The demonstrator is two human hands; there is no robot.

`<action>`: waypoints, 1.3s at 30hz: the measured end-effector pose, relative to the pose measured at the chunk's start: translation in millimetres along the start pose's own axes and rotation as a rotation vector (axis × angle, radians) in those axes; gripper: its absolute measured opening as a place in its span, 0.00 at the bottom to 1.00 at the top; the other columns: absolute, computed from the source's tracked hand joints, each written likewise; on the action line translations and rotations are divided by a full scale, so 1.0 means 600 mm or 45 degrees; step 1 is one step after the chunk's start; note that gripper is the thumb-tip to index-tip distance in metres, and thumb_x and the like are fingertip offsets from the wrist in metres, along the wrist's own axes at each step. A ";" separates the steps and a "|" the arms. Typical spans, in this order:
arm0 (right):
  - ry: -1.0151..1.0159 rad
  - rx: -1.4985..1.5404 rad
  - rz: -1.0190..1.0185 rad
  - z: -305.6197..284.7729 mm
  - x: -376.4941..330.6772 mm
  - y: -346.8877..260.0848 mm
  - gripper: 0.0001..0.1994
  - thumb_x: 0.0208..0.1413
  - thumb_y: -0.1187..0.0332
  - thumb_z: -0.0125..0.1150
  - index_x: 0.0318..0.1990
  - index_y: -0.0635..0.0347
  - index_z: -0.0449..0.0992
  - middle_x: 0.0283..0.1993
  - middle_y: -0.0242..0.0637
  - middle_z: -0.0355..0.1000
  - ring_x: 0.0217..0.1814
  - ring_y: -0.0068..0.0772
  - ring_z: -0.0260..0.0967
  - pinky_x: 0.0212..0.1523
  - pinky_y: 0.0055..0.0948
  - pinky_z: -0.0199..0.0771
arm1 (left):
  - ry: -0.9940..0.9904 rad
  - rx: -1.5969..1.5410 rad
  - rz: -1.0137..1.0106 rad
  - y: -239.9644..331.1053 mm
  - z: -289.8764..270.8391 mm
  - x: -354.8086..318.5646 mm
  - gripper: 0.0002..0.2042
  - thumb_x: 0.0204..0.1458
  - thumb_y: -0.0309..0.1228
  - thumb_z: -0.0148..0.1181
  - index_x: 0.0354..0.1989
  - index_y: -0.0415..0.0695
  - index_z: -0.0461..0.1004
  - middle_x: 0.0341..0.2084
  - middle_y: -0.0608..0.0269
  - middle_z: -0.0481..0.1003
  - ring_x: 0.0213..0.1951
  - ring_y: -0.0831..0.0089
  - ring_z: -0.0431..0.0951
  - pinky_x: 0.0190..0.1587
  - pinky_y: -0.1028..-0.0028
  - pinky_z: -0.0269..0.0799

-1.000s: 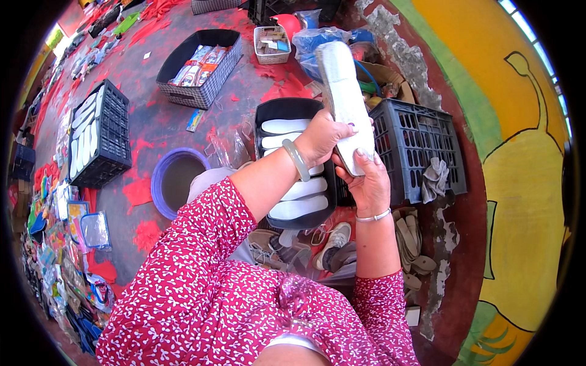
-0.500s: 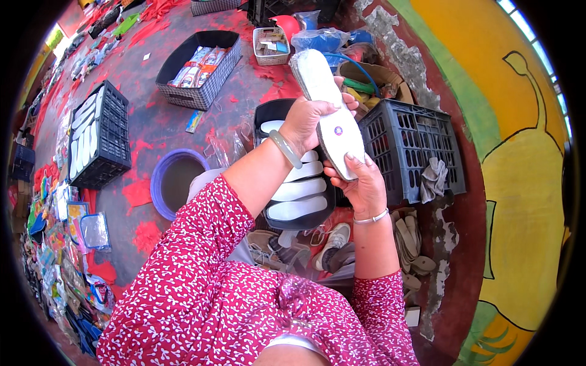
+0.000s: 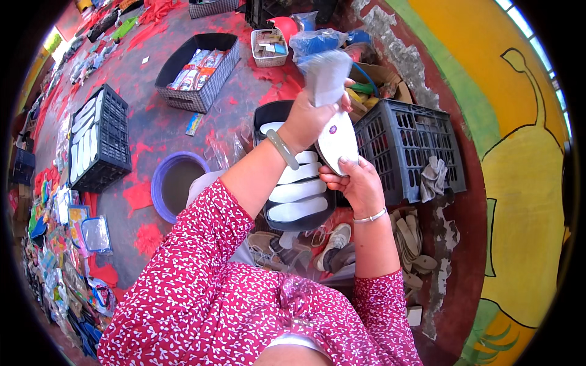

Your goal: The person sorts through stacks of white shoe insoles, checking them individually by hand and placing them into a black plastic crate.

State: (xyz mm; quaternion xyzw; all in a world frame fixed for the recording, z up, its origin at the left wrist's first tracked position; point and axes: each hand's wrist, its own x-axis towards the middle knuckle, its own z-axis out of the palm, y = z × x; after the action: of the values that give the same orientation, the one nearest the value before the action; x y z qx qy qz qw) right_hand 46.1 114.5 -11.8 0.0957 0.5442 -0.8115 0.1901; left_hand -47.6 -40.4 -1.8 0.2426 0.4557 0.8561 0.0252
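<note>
The person's left hand (image 3: 308, 119) has its grip closed around the middle of a long white shoe-shaped insole (image 3: 337, 146), thumb lying across the top face and fingertips showing at the far edge. The right hand (image 3: 360, 183) grips the lower, rounded end, thumb on the top face and fingers curled beneath. The insole is held up in the air at a slant, over the right-hand edge of a black oblong bin (image 3: 268, 110); a small round purple mark shows between the two hands. Its upper part, beyond the left hand, is blurred, and I cannot tell whether it is one bent piece or two layers.

Inside the bin, flat white insoles (image 3: 297, 210) lie in a row, partly hidden by the left forearm. A pale green rigid bangle (image 3: 282, 149) circles the left wrist, a thin silver-coloured bangle (image 3: 370, 216) the right.

Just right of the hands stands a dark grey slatted plastic crate (image 3: 427, 128) with a crumpled grey cloth (image 3: 434, 180) hanging on its side. Left of the bin, on the floor, sits a round purple basin (image 3: 157, 186); farther left, a black plastic crate (image 3: 116, 143) holds more white insoles.
</note>
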 end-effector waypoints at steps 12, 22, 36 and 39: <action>-0.108 0.130 -0.138 0.004 -0.008 -0.010 0.19 0.56 0.64 0.54 0.50 0.69 0.64 0.39 0.51 0.73 0.34 0.39 0.77 0.28 0.24 0.79 | 0.120 -0.779 -0.201 0.010 -0.016 0.009 0.23 0.44 0.21 0.56 0.52 0.38 0.62 0.33 0.56 0.74 0.41 0.59 0.76 0.49 0.58 0.71; -0.163 0.138 -0.058 0.005 -0.002 -0.001 0.21 0.56 0.63 0.55 0.50 0.72 0.64 0.38 0.53 0.73 0.32 0.37 0.76 0.25 0.22 0.78 | 0.295 -0.704 -0.081 0.026 -0.036 0.012 0.13 0.46 0.22 0.58 0.41 0.40 0.66 0.26 0.59 0.72 0.31 0.67 0.75 0.43 0.62 0.73; -0.142 0.135 -0.027 0.007 -0.010 -0.012 0.19 0.56 0.66 0.55 0.50 0.71 0.63 0.38 0.56 0.73 0.31 0.39 0.76 0.24 0.22 0.78 | 0.095 0.198 0.329 0.023 -0.031 0.010 0.14 0.56 0.19 0.47 0.51 0.35 0.65 0.42 0.51 0.73 0.46 0.63 0.75 0.50 0.63 0.73; -0.129 0.115 -0.020 0.010 -0.009 -0.013 0.19 0.56 0.66 0.55 0.50 0.71 0.64 0.37 0.55 0.73 0.30 0.38 0.76 0.23 0.22 0.78 | 0.074 0.260 0.397 0.011 -0.045 0.013 0.14 0.56 0.19 0.45 0.51 0.35 0.65 0.45 0.50 0.72 0.48 0.63 0.74 0.51 0.63 0.73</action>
State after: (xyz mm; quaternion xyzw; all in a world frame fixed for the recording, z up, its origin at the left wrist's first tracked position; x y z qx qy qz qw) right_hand 48.3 112.5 -0.9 0.0586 0.4973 -0.8406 0.2064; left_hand -65.1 -62.9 -6.2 0.2868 0.4975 0.8056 -0.1458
